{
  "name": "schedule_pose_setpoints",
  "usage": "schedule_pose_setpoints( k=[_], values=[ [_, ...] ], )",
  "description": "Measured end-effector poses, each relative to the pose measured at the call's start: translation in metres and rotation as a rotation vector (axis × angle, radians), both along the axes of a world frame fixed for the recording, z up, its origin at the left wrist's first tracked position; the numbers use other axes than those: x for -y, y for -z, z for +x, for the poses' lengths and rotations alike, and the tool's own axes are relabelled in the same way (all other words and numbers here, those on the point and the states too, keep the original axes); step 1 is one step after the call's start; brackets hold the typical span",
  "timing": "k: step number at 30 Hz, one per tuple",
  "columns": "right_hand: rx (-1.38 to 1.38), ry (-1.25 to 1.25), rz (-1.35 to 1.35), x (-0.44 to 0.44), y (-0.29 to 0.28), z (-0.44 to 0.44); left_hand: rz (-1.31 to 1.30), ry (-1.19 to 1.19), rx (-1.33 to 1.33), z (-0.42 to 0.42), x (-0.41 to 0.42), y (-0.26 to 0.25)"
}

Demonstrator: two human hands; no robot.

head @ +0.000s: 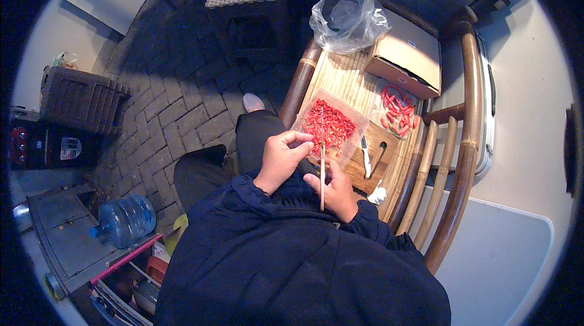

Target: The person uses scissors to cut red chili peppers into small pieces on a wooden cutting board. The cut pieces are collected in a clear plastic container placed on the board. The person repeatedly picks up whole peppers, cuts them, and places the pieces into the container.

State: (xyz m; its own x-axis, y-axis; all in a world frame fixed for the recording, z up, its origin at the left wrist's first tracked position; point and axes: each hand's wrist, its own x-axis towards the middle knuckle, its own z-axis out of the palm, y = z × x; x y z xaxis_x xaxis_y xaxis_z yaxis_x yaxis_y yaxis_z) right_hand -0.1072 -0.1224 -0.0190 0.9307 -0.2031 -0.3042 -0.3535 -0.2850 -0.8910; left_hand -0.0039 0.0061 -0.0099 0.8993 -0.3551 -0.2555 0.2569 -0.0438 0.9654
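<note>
A clear plastic container (362, 119) full of small red chili pieces (331, 127) sits in front of me on a bamboo bench. My left hand (282, 159) is over its near left edge, thumb and forefinger tips close together. Whether a chili bit lies between them is unclear. My right hand (336, 189) is by the near edge, thumb and fingers apart, its fingertips partly hidden. A thin pale cord (322, 180) hangs across the view between the hands. Right of the container, a knife (367, 161) with a dark handle end lies on a wooden cutting board (385, 161).
Whole red chilies (398, 109) lie in clear plastic beyond the board. A cardboard box (408, 49) and a clear plastic bag (346, 15) stand farther back. Crumpled white tissue (377, 193) is near the board. Bamboo rails (470, 143) bound the right; a water jug (127, 221) lies left.
</note>
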Motion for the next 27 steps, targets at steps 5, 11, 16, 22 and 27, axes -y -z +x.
schedule_pose_setpoints(
  k=[5, 11, 16, 22, 27],
  values=[
    [0.058, -0.185, 0.007, 0.002, -0.013, 0.003, -0.032, -0.013, 0.01, -0.001, 0.0, -0.001],
    [0.086, -0.223, -0.098, 0.001, -0.012, 0.004, -0.03, 0.015, 0.036, -0.001, -0.001, -0.008],
    [0.082, -0.186, -0.145, 0.002, -0.013, 0.004, -0.003, 0.043, 0.038, -0.002, -0.001, -0.006],
    [0.05, -0.146, -0.116, 0.002, -0.015, 0.005, -0.042, 0.053, 0.025, -0.002, -0.001, 0.0],
    [0.04, -0.052, -0.093, 0.002, -0.013, 0.003, -0.081, 0.047, -0.021, -0.002, 0.001, 0.0]
  ],
)
